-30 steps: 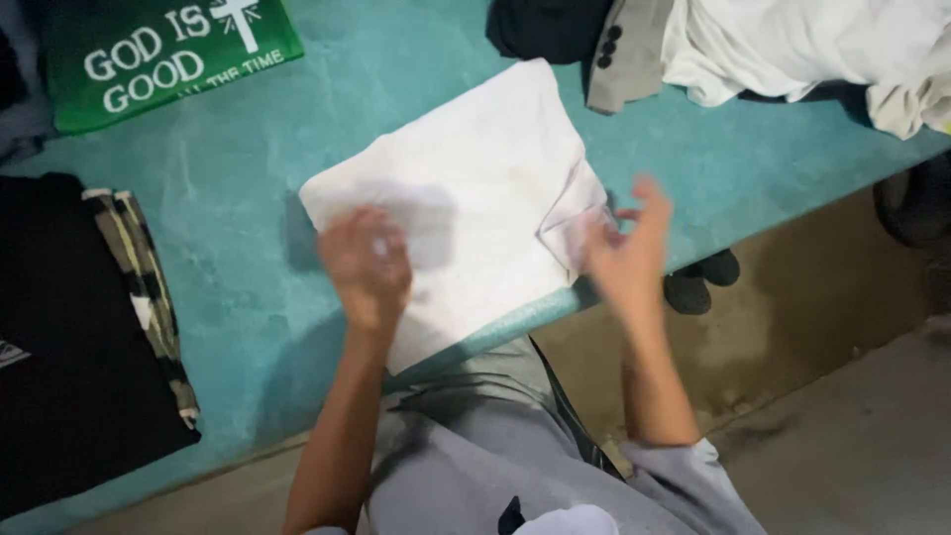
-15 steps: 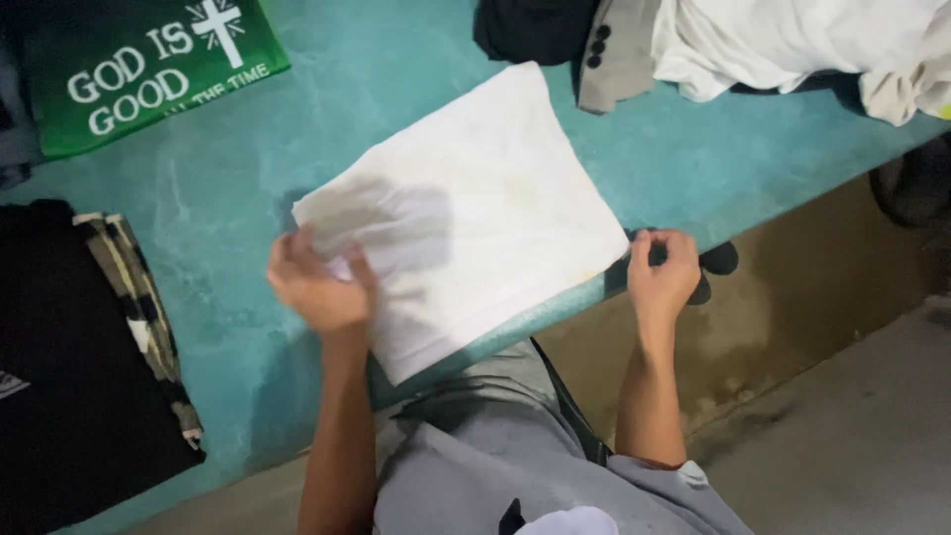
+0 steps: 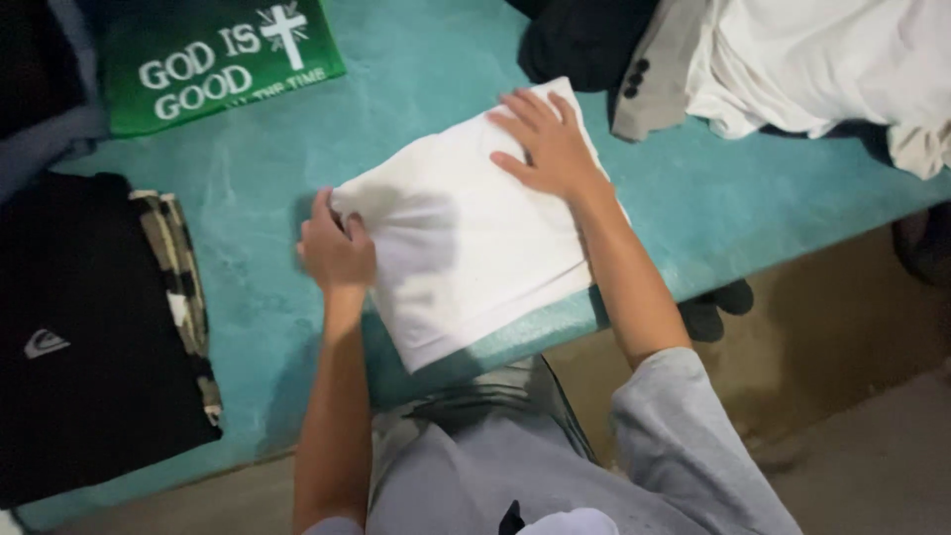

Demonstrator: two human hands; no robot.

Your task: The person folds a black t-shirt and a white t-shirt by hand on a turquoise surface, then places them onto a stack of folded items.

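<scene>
White cloth [image 3: 466, 248] lies folded into a neat rectangle in the middle of the frame, its near corner hanging a little over the front edge of the teal bench [image 3: 436, 89]. Nearest the camera, at the bottom, are the person's grey-clad knees and grey sleeves. The left hand [image 3: 335, 253] is closed on the cloth's left edge, fingers pinching a bit of fabric there. The right hand [image 3: 545, 144] lies flat and open on the cloth's upper right corner, fingers spread, pressing down and gripping nothing.

By its look the folding is largely done: the cloth is compact, with straight sides and a mostly smooth top. A slight bunching under the left hand seems the only part left to tidy, and the piece has not yet joined any of the other clothes around it.

On the bench at the left lies a folded black garment [image 3: 89, 337] with a striped piece [image 3: 183, 287] tucked along its right side. Farther, at upper left, is a folded green shirt [image 3: 218, 59] with white print. At upper right sits a loose heap of pale clothes [image 3: 822, 69] beside something dark [image 3: 575, 45]. The bench top is painted, rough and scuffed; below it, at lower right, is a bare brownish floor [image 3: 842, 396], dimly lit.
</scene>
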